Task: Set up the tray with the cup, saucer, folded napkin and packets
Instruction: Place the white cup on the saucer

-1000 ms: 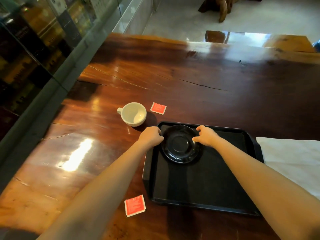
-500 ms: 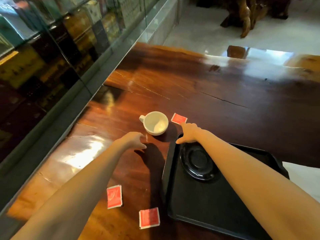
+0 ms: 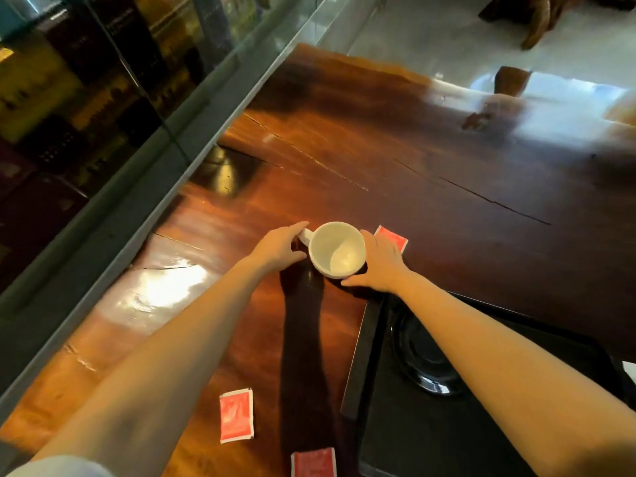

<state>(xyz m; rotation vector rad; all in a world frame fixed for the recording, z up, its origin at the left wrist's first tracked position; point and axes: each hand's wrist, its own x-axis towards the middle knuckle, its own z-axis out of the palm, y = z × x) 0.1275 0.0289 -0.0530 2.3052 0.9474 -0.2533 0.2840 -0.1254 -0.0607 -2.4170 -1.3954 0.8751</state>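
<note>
A white cup (image 3: pixel 339 251) stands on the wooden table (image 3: pixel 430 187), just beyond the black tray's (image 3: pixel 358 366) far left corner. My left hand (image 3: pixel 278 247) pinches the cup's handle. My right hand (image 3: pixel 382 263) wraps the cup's right side. A black saucer (image 3: pixel 423 359) lies in the tray's far left part, partly hidden by my right forearm. One red packet (image 3: pixel 395 239) lies behind my right hand. Two more red packets (image 3: pixel 236 415) (image 3: pixel 313 463) lie on the table left of the tray. A sliver of white napkin (image 3: pixel 629 371) shows at the right edge.
A glass-fronted cabinet (image 3: pixel 103 98) with a grey sill runs along the table's left edge. A long crack crosses the tabletop beyond the cup. Pale floor and dark wooden furniture (image 3: pixel 537 22) lie past the far end.
Both hands left the saucer in the tray and moved forward-left to the cup. The left hand now holds its handle and the right hand its side. The view has turned left.
</note>
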